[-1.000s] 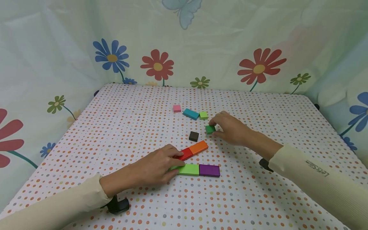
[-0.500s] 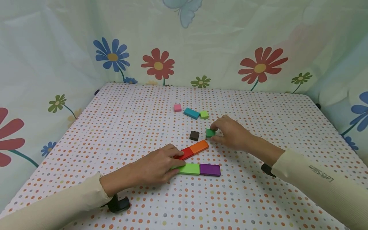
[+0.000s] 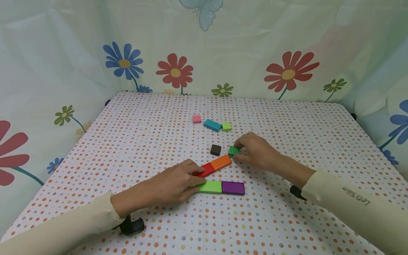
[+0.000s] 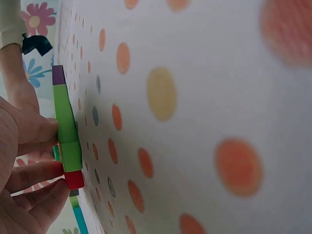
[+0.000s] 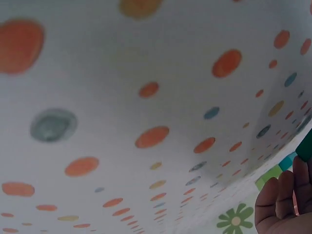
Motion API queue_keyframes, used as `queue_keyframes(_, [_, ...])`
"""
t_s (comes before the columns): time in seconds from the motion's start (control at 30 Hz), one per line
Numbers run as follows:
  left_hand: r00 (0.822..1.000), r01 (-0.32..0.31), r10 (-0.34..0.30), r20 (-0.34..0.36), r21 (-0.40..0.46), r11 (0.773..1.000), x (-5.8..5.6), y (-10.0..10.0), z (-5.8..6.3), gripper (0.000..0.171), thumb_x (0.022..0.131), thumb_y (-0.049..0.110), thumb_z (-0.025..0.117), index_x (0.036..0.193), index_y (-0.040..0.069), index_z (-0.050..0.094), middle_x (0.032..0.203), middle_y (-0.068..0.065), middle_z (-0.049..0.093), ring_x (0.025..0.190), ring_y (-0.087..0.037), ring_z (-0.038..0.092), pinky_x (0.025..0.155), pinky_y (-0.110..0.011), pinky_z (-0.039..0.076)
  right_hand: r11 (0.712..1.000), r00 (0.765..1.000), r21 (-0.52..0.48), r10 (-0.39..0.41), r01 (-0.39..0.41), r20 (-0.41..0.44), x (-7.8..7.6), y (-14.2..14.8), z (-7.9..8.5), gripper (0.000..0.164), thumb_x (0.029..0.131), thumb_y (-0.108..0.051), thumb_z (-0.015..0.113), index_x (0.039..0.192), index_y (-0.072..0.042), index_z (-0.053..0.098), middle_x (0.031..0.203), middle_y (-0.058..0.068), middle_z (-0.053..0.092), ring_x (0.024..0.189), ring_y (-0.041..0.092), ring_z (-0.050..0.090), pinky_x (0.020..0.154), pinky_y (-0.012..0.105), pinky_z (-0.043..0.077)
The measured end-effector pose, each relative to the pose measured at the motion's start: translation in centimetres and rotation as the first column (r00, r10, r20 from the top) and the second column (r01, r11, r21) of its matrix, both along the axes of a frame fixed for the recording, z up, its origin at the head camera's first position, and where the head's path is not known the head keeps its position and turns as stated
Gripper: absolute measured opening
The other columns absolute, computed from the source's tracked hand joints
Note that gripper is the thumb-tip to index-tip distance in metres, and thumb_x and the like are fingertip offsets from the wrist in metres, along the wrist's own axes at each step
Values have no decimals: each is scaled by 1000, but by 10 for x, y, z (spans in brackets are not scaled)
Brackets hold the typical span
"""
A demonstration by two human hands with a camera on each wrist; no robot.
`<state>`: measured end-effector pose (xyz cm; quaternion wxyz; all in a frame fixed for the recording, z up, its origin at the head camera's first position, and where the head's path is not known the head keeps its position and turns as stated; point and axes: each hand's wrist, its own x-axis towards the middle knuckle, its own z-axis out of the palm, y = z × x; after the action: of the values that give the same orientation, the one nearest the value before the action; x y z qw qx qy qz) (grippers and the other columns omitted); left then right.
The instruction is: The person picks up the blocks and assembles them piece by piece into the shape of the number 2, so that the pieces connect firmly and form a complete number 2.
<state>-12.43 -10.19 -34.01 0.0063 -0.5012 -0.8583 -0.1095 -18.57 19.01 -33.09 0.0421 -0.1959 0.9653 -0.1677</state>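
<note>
My left hand (image 3: 172, 182) rests its fingertips on a red block (image 3: 207, 170) and a light green block (image 3: 213, 187), covering their left ends. An orange block (image 3: 221, 162) touches the red one end to end, slanting up to the right. Against the light green block's right end lies a purple block (image 3: 233, 188). My right hand (image 3: 256, 151) pinches a small dark green block (image 3: 233, 151) between thumb and fingers, just above the orange block's far end. In the right wrist view that block (image 5: 305, 146) shows at the right edge by the fingertips.
A small dark brown block (image 3: 215, 150) lies left of the dark green one. Farther back are a pink block (image 3: 196, 119), a blue block (image 3: 212, 125) and a small lime block (image 3: 226, 126). Dotted cloth (image 3: 153, 131) covers the table; a flowered curtain (image 3: 239, 39) hangs behind.
My right hand has moved the dark green block a little toward me, closer to the orange block's end. The left hand and the other blocks have stayed in place.
</note>
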Motion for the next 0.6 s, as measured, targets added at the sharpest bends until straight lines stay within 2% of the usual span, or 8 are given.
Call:
queue_keyframes(0.27, [1000,1,-1,-14,-2,1000,0,0,0,29,96,22,69,124,14,74,134,-9,64,124,-23,56,104,-34,49,1000,1000,-3,5,-5,28,0,-1,-4,31,87,-22,81,108,-2,70,100,6,66,96,23,54,82,38,51])
queue_keyframes(0.6, [1000,1,-1,-13,-4,1000,0,0,1,29,97,22,69,124,13,74,135,-10,64,124,-24,56,104,-34,49,1000,999,14,-6,6,37,1,-3,-4,34,87,-24,80,111,-2,71,102,7,66,98,23,54,83,39,51])
